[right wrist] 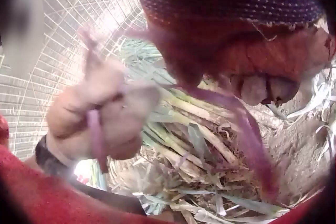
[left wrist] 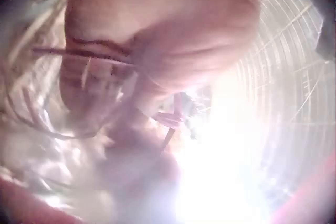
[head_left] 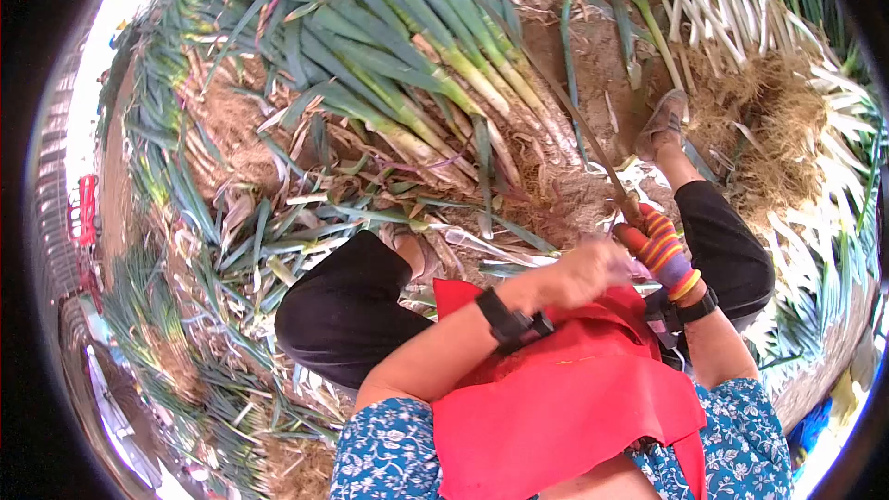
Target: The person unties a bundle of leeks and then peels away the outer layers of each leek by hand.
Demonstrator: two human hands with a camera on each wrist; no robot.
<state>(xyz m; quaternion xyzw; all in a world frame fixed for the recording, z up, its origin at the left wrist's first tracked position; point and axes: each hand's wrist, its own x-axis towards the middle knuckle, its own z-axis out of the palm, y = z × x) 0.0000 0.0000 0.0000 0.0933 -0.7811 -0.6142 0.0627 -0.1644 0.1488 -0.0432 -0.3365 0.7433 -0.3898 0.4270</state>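
My bare left hand, blurred, is beside my right hand, which wears a striped glove with bare fingertips. In the right wrist view, the left hand grips a purple strip with curled fingers. Another length of purple strip runs from the curled fingers of the right hand and hangs down. A purple strand crosses the left hand in the left wrist view. A long, thin brown piece meets the gloved hand; whether it is held is unclear.
A large bundle of leeks lies in front, roots toward me. More leeks lie at the upper right. Loose leaves cover the ground at left, and a red apron covers my lap.
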